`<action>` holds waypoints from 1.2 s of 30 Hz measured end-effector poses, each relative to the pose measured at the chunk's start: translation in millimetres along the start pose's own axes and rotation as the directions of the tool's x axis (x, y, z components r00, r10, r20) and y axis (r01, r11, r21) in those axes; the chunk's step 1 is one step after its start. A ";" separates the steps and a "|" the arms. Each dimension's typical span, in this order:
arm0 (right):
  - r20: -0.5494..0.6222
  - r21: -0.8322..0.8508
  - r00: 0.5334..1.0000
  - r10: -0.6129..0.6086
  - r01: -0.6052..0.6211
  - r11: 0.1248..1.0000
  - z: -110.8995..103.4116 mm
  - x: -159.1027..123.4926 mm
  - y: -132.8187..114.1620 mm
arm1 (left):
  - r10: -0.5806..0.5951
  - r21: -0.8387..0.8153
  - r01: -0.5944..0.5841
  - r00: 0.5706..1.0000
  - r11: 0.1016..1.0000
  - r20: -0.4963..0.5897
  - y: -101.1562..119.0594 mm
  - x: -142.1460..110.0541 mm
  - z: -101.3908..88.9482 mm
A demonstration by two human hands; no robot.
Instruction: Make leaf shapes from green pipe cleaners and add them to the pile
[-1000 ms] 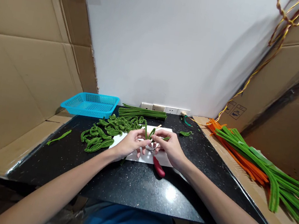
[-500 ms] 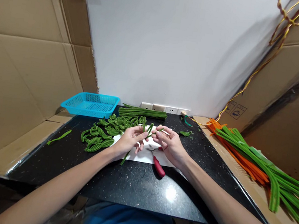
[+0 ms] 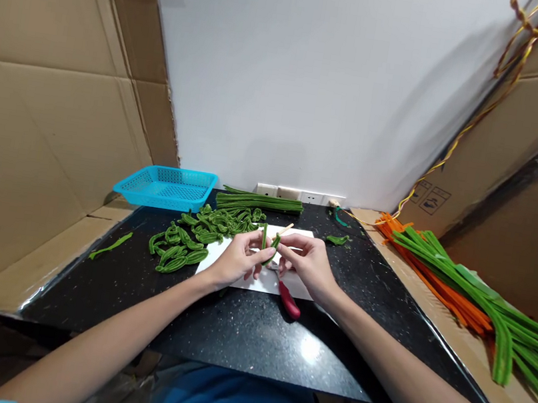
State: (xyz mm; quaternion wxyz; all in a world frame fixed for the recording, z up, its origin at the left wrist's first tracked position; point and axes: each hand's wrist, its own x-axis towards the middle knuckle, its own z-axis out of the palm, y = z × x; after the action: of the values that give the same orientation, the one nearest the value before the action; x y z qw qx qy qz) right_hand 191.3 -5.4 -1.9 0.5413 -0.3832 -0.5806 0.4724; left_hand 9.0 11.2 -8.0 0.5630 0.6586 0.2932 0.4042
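Observation:
My left hand (image 3: pixel 236 260) is closed in a pinch on a green pipe cleaner (image 3: pixel 264 236), one length of which stands up above the thumb. My right hand (image 3: pixel 310 266) pinches a bent part of the same fuzzy green piece, its fingertips almost meeting the left ones. Both hands hover over a sheet of white paper (image 3: pixel 213 255). Below them lie red-handled pliers (image 3: pixel 289 302), their jaws partly hidden by the right hand. Behind the fingers a thin wooden stick (image 3: pixel 288 229) shows. Several looped green pipe-cleaner leaves (image 3: pixel 215 226) lie in a pile left of the paper.
A blue plastic basket (image 3: pixel 167 190) stands at the back left, beside a bundle of green pipe cleaners (image 3: pixel 258 203). Orange strips (image 3: pixel 457 297) and brighter green ones (image 3: pixel 482 297) lie on cardboard at right. Wall sockets (image 3: pixel 290 194) line the back; cardboard (image 3: pixel 57 129) walls the left.
My hands have come closer together, bringing the bent green piece between their fingertips. The strand hanging below my left hand is no longer visible there. A wooden stick now shows behind the fingers.

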 end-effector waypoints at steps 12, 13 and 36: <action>0.072 -0.076 0.997 0.029 -0.024 0.997 -3.8 2.2 8.1 | 0.037 -0.059 -0.040 0.998 0.997 -0.054 -12.6 4.5 -2.9; 0.080 -0.093 0.996 0.025 -0.017 0.996 -4.1 2.2 7.5 | 0.032 -0.076 -0.036 0.998 0.996 -0.050 -13.5 4.8 -2.7; -0.029 -0.167 0.993 -0.115 0.108 0.980 0.1 -1.6 9.8 | -0.018 -0.075 0.011 0.996 0.997 -0.093 -3.7 4.4 -0.1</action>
State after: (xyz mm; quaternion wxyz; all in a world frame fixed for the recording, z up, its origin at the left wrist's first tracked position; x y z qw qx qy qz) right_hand 190.7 -4.4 -11.8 0.5445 -0.4024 -0.6276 0.3842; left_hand 11.4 15.7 -10.8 0.5759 0.6153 0.3086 0.4410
